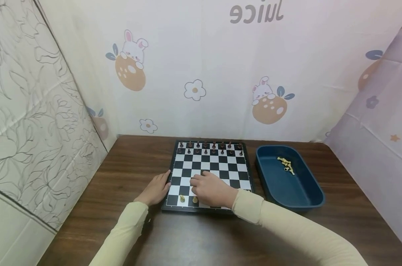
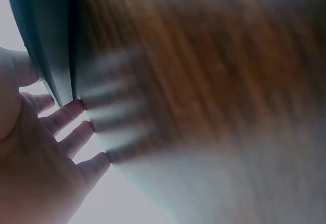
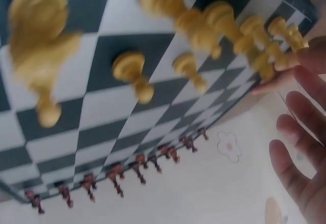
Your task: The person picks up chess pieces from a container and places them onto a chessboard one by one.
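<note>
A black-and-white chessboard (image 1: 195, 166) lies on the table. My left hand (image 1: 155, 188) rests at its left edge; in the left wrist view the left hand's fingers (image 2: 71, 114) are spread against the board's dark side (image 2: 46, 30). Over the near rows, my right hand (image 1: 212, 190) has its fingers bent and pinches a yellow chess piece (image 3: 295, 34) by the thumb; most of it is hidden. Several yellow pieces stand along the near side, among them a pawn (image 3: 133, 76) in the right wrist view. Dark red pieces (image 1: 205, 145) fill the two far rows.
A blue tray (image 1: 315, 190) sits to the right of the board, with several yellow chess pieces (image 1: 286, 165) lying in it. The brown wooden table (image 1: 127, 155) meets a patterned cloth (image 1: 194, 118) at the back and right.
</note>
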Motion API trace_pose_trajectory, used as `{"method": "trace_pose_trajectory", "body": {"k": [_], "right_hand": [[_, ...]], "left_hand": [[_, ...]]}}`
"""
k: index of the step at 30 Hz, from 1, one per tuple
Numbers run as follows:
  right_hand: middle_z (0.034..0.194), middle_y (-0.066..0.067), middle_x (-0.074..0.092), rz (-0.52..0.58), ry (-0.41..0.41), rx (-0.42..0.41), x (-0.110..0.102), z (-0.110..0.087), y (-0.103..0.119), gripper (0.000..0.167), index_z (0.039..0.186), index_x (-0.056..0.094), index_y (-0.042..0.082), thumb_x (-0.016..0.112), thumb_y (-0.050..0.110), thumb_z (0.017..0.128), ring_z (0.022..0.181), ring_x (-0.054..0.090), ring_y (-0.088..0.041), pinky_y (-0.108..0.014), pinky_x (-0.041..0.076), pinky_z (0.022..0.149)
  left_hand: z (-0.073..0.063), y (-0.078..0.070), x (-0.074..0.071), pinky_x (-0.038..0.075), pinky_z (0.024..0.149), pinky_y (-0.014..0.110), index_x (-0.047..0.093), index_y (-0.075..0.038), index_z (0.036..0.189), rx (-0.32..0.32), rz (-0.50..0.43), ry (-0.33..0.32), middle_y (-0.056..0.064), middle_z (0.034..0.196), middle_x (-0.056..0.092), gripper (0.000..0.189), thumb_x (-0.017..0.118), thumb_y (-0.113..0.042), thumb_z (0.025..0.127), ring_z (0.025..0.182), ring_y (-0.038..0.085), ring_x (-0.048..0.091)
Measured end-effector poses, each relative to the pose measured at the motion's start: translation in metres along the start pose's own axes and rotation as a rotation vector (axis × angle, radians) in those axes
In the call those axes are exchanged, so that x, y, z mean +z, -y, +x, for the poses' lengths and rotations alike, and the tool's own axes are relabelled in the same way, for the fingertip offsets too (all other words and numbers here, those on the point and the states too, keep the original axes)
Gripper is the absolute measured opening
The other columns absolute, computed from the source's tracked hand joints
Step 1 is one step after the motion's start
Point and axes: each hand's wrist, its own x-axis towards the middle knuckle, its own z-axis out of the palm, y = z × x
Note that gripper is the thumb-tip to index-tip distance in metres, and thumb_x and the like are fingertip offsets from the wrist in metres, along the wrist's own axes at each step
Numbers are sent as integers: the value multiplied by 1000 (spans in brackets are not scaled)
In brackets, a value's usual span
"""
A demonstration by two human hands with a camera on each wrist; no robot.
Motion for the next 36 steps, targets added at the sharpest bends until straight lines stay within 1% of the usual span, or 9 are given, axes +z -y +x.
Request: {"method": "trace_pose_trajectory", "body": {"k": [3,8,13,16,22,24,27,33,36], "right_hand": [[90,4,62,-14,-9,14,-7,-7,-8,10,88,74,17,70,25,84,79,53,-11,-25,46,63],[90,2,63,-39,-7,54,-16,-24,-27,11,86,74,16,72,25,81,79,54,-12,-25,46,60],[89,0,62,-59,10,126,-22,-46,-50,12,85,73,15,74,24,78,77,54,-15,-27,46,59],[85,1,60,-73,24,174,-26,-60,-66,12,84,73,15,76,23,76,75,52,-15,-27,43,57],[84,-1,61,-104,91,294,-31,-86,-93,14,88,75,15,77,23,77,75,51,-17,-27,39,57],[84,-2,62,-92,96,336,-31,-95,-101,14,87,76,13,78,23,77,75,51,-18,-28,41,58],[79,-1,60,-58,75,392,-31,-108,-113,10,84,76,12,77,19,78,73,50,-19,-30,45,60],[75,-3,57,-10,58,464,-24,-136,-138,7,82,75,8,75,9,75,70,49,-20,-34,47,56],[73,-3,55,11,66,498,-19,-151,-148,2,77,72,7,73,7,75,67,47,-20,-34,45,53]], "left_hand": [[0,1,-1,27,110,51,24,-2,150,2,5,-2,20,147,35,56,41,-25,101,135,37,31],[-1,4,-1,27,110,51,25,-1,150,11,5,-5,21,147,35,57,42,-25,101,135,38,31],[0,6,1,27,110,51,24,-2,150,-4,6,6,21,148,34,57,41,-26,101,135,37,31],[1,7,1,26,110,51,23,-2,150,-5,9,7,21,148,34,57,41,-26,101,135,38,31],[1,6,0,26,110,52,23,-2,150,5,2,2,21,148,34,57,40,-26,101,135,38,31],[1,5,0,26,110,52,23,-1,150,7,6,2,21,148,34,57,40,-26,101,135,38,31],[1,5,0,26,110,53,23,-1,150,11,9,1,22,148,34,57,40,-25,101,135,39,31],[1,4,1,26,110,52,24,-2,150,3,0,4,21,148,34,57,41,-26,101,135,38,30],[1,3,2,26,110,52,23,-3,150,-6,1,11,20,149,33,57,41,-27,101,136,37,30]]}}
